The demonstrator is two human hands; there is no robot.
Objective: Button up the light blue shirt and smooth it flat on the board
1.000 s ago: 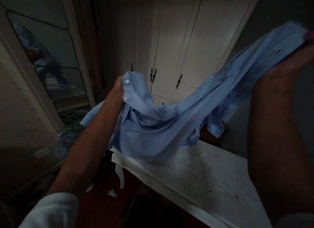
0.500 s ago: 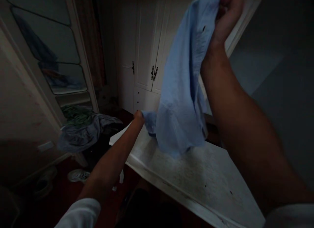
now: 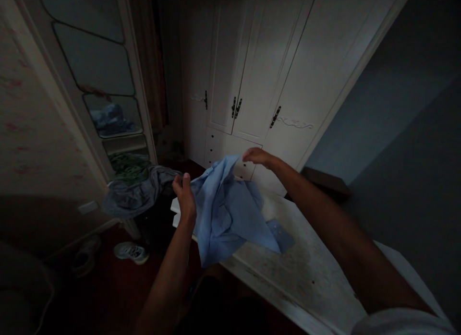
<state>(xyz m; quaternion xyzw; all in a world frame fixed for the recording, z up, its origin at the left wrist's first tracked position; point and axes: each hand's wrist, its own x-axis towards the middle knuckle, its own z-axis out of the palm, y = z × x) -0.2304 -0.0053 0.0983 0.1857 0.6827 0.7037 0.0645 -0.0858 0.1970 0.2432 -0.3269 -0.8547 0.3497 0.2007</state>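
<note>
A light blue shirt (image 3: pixel 230 215) lies crumpled over the left part of a worn white tabletop (image 3: pixel 306 258), and one corner hangs past the front edge. Part of it stands up in a loose peak. My left hand (image 3: pixel 185 198) is at the shirt's left side, thumb and fingers apart; whether it touches the cloth I cannot tell. Just right of the peak is my right hand (image 3: pixel 257 156), fingers stretched to the left with a small gap to the fabric.
Behind the table stands a white wardrobe (image 3: pixel 273 61) with dark handles. Grey and green clothes (image 3: pixel 133 191) are heaped at left, below a mirror panel (image 3: pixel 97 56). Shoes, including a white sneaker (image 3: pixel 131 252), lie on the red floor. A brown box-like piece (image 3: pixel 326 184) is at right.
The shirt has dropped from being held up to lying on the tabletop. My right hand has come down and left, off the cloth. My left hand has let go of the sleeve-like part.
</note>
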